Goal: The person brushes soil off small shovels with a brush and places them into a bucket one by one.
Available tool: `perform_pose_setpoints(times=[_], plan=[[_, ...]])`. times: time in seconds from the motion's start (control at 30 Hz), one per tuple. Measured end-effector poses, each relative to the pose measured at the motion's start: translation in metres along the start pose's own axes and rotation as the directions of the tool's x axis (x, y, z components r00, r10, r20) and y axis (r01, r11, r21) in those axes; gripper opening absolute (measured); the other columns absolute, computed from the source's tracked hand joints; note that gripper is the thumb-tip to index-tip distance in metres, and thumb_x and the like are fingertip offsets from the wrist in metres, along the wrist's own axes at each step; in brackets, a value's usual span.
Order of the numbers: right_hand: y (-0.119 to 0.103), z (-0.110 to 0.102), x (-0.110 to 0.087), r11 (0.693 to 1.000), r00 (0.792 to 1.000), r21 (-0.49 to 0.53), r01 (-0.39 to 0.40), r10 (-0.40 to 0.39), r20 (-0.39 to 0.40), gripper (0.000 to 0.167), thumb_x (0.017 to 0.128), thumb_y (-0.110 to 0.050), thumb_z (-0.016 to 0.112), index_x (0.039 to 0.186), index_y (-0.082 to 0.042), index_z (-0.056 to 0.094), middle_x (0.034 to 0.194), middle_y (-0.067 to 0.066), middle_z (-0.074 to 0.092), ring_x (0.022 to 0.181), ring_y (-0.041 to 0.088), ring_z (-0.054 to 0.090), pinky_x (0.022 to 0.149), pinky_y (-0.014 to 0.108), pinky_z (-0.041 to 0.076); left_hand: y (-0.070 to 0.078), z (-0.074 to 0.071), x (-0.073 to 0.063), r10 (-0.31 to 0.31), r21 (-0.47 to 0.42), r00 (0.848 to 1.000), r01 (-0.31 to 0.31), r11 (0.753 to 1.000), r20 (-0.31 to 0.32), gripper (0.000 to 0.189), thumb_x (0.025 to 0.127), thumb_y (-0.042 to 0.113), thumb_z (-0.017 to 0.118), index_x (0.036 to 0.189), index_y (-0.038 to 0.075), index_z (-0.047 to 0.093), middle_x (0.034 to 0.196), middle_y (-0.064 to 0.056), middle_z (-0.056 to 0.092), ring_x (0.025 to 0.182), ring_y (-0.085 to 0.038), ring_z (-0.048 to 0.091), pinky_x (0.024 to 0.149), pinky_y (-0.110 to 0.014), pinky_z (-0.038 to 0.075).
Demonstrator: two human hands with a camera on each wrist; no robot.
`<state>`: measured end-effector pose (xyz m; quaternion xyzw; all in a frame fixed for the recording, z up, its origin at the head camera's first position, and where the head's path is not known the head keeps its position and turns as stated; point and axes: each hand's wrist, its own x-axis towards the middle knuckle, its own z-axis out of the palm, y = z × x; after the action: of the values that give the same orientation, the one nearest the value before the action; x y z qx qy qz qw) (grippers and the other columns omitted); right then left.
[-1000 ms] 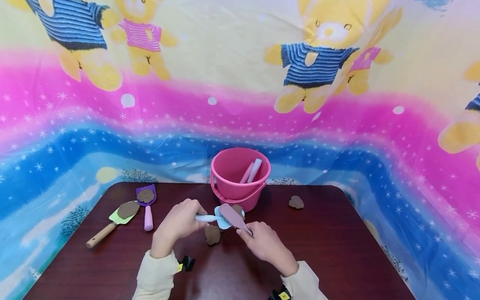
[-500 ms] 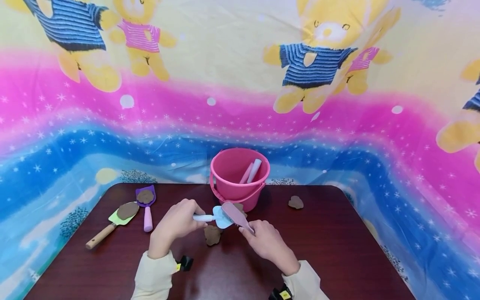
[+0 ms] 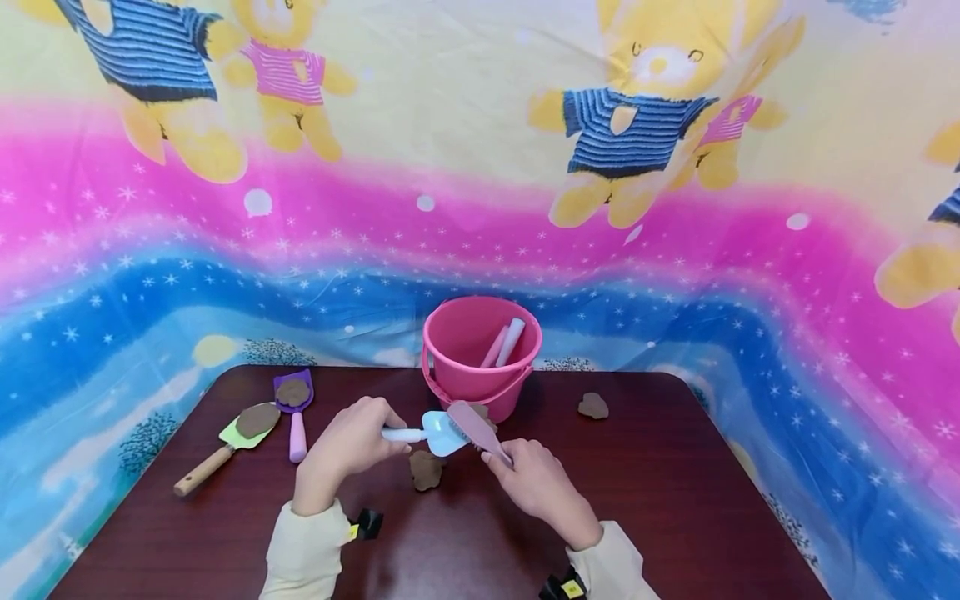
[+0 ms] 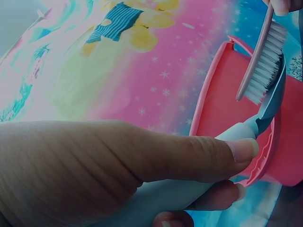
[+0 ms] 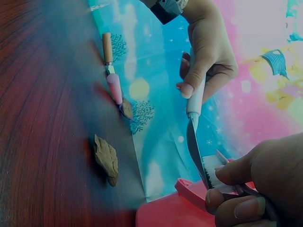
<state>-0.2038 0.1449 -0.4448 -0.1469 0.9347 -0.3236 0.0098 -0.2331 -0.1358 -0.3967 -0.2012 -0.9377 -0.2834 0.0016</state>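
My left hand point(image 3: 356, 437) grips the pale handle of a small light-blue toy shovel point(image 3: 442, 434), its blade pointing right in the head view. In my right hand point(image 3: 542, 483) is a mauve brush point(image 3: 474, 427) with white bristles point(image 4: 267, 68). In the left wrist view those bristles lie against the shovel's blade. Both tools are raised in front of the pink bucket point(image 3: 480, 379). Below the shovel a brown clay-like lump point(image 3: 426, 471) rests on the table. Another lump point(image 3: 480, 410) sits at the bucket's base, partly hidden behind the brush.
Two handles point(image 3: 510, 342) stick up inside the bucket. On the left lie a green trowel point(image 3: 229, 435) with a wooden handle and a purple shovel point(image 3: 297, 433) with a pink handle, each bearing a brown lump. One more lump point(image 3: 593, 406) lies at right.
The blue shovel has shifted slightly left with my left hand. The brush has slid slightly right across its blade, leaving more of the blade's surface showing.
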Motion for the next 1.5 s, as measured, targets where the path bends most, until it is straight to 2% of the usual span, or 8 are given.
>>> perform_pose_setpoints(times=[0.37,0.53,0.93,1.2,1.5], plan=[[0.004,0.001,-0.003,0.999,1.000,0.033,-0.030,0.030,0.010,0.033,0.100,-0.038,0.062,0.074,-0.019,0.060,0.055,-0.006,0.041,0.049,0.010,0.038,0.045,0.025,0.033,-0.008,-0.002,-0.005,-0.051,0.015,0.999,0.051,0.999,-0.009,0.011,0.076,0.019,0.090,0.083,0.016,0.083,0.077,0.008,0.072,0.069,-0.010,0.057,0.064,-0.030,0.051],[0.006,0.003,-0.002,0.999,1.000,0.017,-0.028,0.028,-0.006,0.033,0.101,-0.037,0.062,0.073,-0.019,0.060,0.055,-0.006,0.041,0.049,0.009,0.039,0.045,0.025,0.033,-0.009,-0.005,-0.007,-0.064,0.016,0.998,0.064,0.998,-0.003,0.011,0.076,0.020,0.090,0.083,0.016,0.083,0.077,0.008,0.073,0.068,-0.010,0.057,0.063,-0.030,0.050],[0.007,0.000,0.001,0.999,0.998,-0.009,-0.052,0.052,-0.030,0.030,0.100,-0.034,0.063,0.076,-0.017,0.061,0.055,-0.005,0.042,0.047,0.011,0.040,0.044,0.026,0.034,-0.015,-0.012,-0.008,-0.077,0.011,0.997,0.077,0.997,-0.020,0.011,0.076,0.019,0.090,0.083,0.014,0.082,0.075,0.007,0.073,0.064,-0.010,0.058,0.064,-0.032,0.051],[0.009,-0.003,0.001,0.998,0.997,-0.022,-0.061,0.060,-0.053,0.037,0.100,-0.035,0.063,0.069,-0.017,0.055,0.053,-0.006,0.039,0.046,0.010,0.036,0.045,0.025,0.031,-0.016,-0.015,-0.010,-0.083,-0.005,0.996,0.083,0.997,-0.020,0.011,0.077,0.018,0.089,0.085,0.013,0.083,0.075,0.007,0.073,0.062,-0.011,0.057,0.063,-0.033,0.048],[0.005,-0.005,0.001,0.999,0.998,0.020,-0.039,0.040,-0.055,0.034,0.101,-0.037,0.060,0.076,-0.016,0.060,0.054,-0.006,0.040,0.047,0.010,0.035,0.044,0.024,0.029,-0.011,-0.010,-0.005,-0.051,-0.014,0.999,0.051,0.999,-0.010,0.011,0.079,0.017,0.088,0.087,0.012,0.082,0.078,0.006,0.073,0.062,-0.011,0.056,0.060,-0.031,0.048]])
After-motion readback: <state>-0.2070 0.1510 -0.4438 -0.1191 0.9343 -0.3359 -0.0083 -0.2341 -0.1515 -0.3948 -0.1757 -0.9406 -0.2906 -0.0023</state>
